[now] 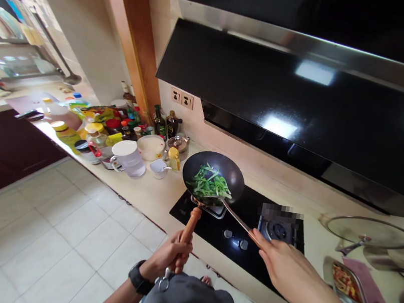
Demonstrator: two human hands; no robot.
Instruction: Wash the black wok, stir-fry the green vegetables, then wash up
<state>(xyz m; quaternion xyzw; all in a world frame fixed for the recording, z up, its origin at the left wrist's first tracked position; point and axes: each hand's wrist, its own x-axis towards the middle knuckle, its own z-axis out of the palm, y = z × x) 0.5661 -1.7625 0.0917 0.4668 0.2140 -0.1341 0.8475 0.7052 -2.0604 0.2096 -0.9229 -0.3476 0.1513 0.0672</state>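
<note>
L hand (167, 256) grips wooden handle of tilted wok (216, 169), R hand (285, 268) closed on metal spatula (239, 220) in the greens (209, 184). Wok sits above black gas hob (239, 228). Cream counter (149, 199) crowded w/ bottles (160, 121), black range hood (308, 101) above, white tile floor (71, 238) below.

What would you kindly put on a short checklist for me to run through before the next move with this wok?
Left hand gripping the wooden wok handle: ok, fingers wrapped around it.
Right hand on the spatula's metal handle: ok.
Greens inside the wok: ok, none visibly over the rim.
Wok seated on the pan support: cannot tell, it sits tilted.
Flame under the wok: cannot tell, hidden.
</note>
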